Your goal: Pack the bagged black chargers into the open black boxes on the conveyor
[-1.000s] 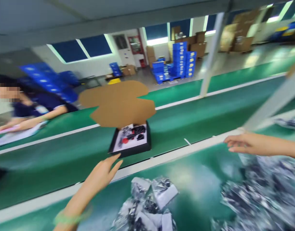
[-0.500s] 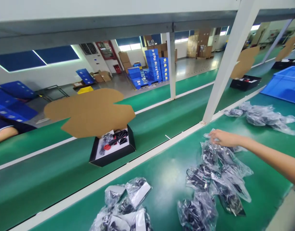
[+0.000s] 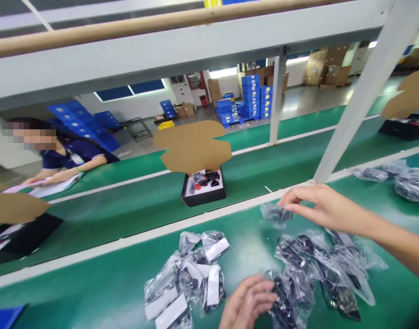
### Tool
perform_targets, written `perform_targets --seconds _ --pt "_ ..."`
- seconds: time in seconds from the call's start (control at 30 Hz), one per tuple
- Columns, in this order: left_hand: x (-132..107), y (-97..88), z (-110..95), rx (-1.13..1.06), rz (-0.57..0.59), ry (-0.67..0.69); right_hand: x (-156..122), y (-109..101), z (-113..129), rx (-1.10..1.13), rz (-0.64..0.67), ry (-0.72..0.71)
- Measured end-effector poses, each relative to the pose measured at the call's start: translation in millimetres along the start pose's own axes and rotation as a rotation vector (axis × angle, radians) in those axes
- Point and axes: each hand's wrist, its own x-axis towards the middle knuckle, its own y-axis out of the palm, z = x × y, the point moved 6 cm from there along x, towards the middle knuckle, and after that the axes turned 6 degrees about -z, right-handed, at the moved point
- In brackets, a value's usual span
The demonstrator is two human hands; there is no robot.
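Note:
My right hand pinches a small clear plastic bag with something dark in it, held just above the green work surface. What the bag contains is too blurred to make out. Below it lies a pile of bagged black cables. Low in the view, my left hand has its fingers extended and slightly curled against the near left edge of that pile, with nothing seen in its grasp. Left of it lies a second group of clear bags, with white labels or small boxes and dark parts inside.
An open black box with a raised cardboard lid stands on the green conveyor beyond a white rail. More such boxes stand at far left and right. A co-worker sits across the line. A white post rises at right.
My right hand has lifted the small bag off the far end of the pile and moved left. My left hand has come into view. The camera has turned left, showing the co-worker.

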Motion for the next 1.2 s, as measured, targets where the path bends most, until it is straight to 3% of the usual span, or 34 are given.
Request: perform_targets --seconds 0.07,0.13,0.2,0.3,0.43,0.53,0.67,0.73,0.8,0.9,1.0,1.13,1.2 --pt "7.8 21.7 11.3 -0.23 0.075 -0.049 4.0 18.2 22.9 0.078 0.021 -0.075" --pt "10.9 29.5 15.8 -0.402 0.088 -0.077 2.0 38.8 43.1 0.146 0.08 -0.148" --pt "10.6 23.2 10.6 -0.518 -0.009 0.005 -6.3 59.8 59.9 0.214 0.171 -0.214" --pt "4.1 2.0 -6.2 -0.606 -0.247 0.236 -24.8 86.9 72.6 0.319 0.283 -0.223" --pt "-1.1 -14.8 -25.9 -0.651 -0.39 0.406 -43.5 114.9 60.4 0.486 0.286 0.002" --pt "-0.2 -22.1 -36.9 -0.685 -0.43 0.442 -52.7 139.4 42.8 0.752 0.323 0.225" --pt "-6.2 -36.1 -42.9 -0.673 -0.571 0.505 -57.6 171.1 21.8 1.035 0.4 0.485" --pt "-10.5 -38.6 -41.4 -0.595 -0.566 0.534 -55.8 182.4 12.6 1.071 0.404 0.575" --pt "-12.5 -33.8 -37.8 -0.452 -0.451 0.539 -51.3 190.9 7.1 1.076 0.405 0.598" --pt "-15.1 -20.9 -30.5 -0.204 -0.269 0.503 -41.6 197.1 6.4 0.971 0.379 0.479" --pt "-19.4 -10.4 -32.9 0.035 -0.174 0.48 -34.7 196.6 14.9 0.77 0.345 0.299" --pt "-29.4 -16.5 -44.3 0.145 -0.207 0.456 -20.9 190.2 31.1 0.497 0.342 0.001" --pt "-36.4 -26.6 -45.0 0.172 -0.256 0.42 -3.7 189.7 24.9 0.338 0.303 -0.095"
